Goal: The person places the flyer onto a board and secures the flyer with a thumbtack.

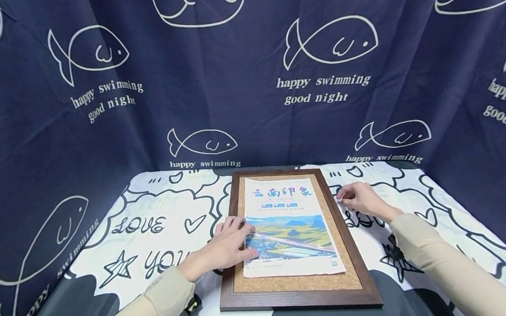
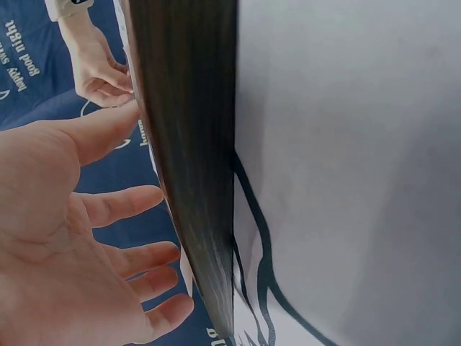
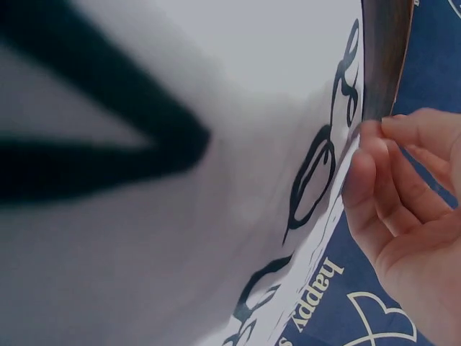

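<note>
Poster (image 1: 289, 223) on a cork pinboard (image 1: 295, 237) with a dark wooden frame, lying flat on the printed tablecloth (image 1: 152, 222) between the two forearms. Head view: the board's long axis runs away from the person, so the poster's long edges face one hand each. The left hand (image 1: 228, 244) rests with straight, spread fingers across the left frame rail, its fingertips on the poster's lower left edge. The right hand (image 1: 361, 197) lies on the cloth just beside the upper right rail, off the poster, its fingers curled as if pinching something small (what, if anything, cannot be made out). The left hand is thus the nearer to the sheet.

Left wrist view: the left hand (image 2: 65, 238) shows an open palm with extended fingers, the thumb tip at the wooden frame (image 2: 191, 166); the other hand (image 2: 101, 72) appears beyond it with fingers bent.

Right wrist view: the right hand (image 3: 403, 194) has thumb and forefinger brought together beside the end of the frame (image 3: 385, 58); no held item is visible between them, and the tablecloth (image 3: 180, 180) fills the remainder.
</note>
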`<state>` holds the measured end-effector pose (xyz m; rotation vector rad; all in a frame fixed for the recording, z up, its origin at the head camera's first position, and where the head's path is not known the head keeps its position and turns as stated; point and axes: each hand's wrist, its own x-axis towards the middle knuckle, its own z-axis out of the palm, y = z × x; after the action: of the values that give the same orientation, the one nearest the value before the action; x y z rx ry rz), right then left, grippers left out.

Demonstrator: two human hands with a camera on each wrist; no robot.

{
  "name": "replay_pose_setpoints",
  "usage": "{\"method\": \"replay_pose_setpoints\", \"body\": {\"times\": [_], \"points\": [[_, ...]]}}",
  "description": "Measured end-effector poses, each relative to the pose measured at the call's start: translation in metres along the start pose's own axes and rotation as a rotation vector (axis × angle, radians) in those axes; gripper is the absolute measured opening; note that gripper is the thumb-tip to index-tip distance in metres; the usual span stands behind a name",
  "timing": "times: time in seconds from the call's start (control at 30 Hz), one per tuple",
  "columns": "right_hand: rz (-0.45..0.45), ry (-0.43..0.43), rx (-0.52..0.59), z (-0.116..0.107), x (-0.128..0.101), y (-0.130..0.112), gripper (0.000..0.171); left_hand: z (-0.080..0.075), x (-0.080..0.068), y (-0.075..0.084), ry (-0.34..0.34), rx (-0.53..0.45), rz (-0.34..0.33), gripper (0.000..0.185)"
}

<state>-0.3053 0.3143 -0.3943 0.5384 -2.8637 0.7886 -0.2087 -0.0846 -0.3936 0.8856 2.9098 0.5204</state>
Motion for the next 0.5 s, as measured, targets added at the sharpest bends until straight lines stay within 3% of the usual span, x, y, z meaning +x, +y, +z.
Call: {"method": "replay_pose_setpoints", "body": {"times": [0.3,0.5], "points": [[0.019,0.024,-0.007,0.0023,-0.0001,-0.0017,0.005,-0.0005,0.0005,-0.0007,-0.066,-0.007,0.028,0.058],[-0.115,0.112,-0.182,0.0044,0.0022,-0.0018,0.012,-0.0012,0.0012,-0.0022,-0.079,-0.029,0.022,0.068]]}}
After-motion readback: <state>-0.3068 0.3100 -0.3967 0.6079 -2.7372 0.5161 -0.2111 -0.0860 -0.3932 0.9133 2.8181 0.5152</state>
